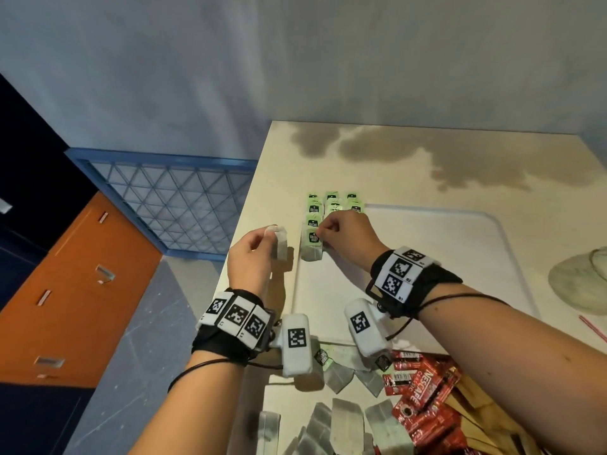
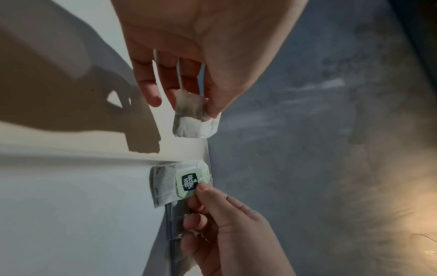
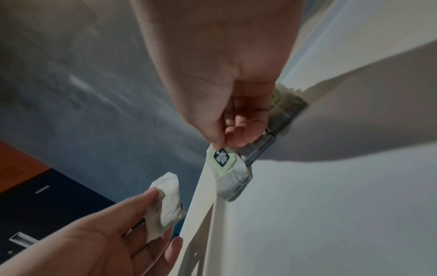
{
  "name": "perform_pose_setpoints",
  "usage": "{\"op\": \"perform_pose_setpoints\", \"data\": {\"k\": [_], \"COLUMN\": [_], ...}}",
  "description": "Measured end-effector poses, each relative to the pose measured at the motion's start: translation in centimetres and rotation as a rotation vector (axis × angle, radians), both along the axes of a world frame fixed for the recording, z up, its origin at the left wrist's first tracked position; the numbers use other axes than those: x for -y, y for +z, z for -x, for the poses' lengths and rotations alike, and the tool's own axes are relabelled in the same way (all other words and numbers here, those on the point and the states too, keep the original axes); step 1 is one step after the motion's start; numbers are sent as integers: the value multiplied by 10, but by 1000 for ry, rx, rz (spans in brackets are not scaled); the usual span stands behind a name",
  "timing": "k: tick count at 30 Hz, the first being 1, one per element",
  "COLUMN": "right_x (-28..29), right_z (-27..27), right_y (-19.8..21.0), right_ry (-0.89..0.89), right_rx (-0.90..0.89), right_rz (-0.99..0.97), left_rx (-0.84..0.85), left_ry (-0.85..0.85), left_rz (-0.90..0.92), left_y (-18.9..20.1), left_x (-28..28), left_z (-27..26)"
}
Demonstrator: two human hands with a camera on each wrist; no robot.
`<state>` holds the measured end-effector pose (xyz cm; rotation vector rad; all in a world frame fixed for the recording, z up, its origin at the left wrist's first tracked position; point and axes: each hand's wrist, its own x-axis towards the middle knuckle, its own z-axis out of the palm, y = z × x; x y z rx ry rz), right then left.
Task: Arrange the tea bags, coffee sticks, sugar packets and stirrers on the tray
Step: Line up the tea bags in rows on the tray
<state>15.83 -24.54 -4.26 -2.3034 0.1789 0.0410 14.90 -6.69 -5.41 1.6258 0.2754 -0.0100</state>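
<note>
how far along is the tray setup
Early. Done: rows of tea bags at the tray's far left corner. In hand: the right hand pinches a tag there; the left hand holds another tea bag. Left: loose tea bags, coffee sticks off the tray.

The head view looks steeply down from above onto the white rectangular plastic tray, frame centre. Each wrist view looks close along its palm; both share the green-tagged paper tea bag on the tray's edge
</note>
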Motion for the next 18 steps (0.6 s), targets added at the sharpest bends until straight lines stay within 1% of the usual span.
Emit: {"op": "perform_pose_setpoints", "data": {"k": [2,6,9,12,15,18], "right_x": [1,4,6,9,17,24], "right_z": [-1,4,15,27,32,39], "right_y": [-1,7,24,32,36,46], "right_ry": [-21,-67,10,86,11,-39], "right_rx": [10,61,50,38,88,106], "right_rz": [-17,-207,-313,-332,-292,-289], "left_rx": [-12,-7,7,43,136,178], "left_ry": [7,-29,-97,-163,-126,-196], "left_rz": [5,-14,8,23,-109,-213], "left_y": [0,5,18,30,36,44], "left_x": [0,3,13,27,36,50], "left_z": [0,3,9,18,22,31]}}
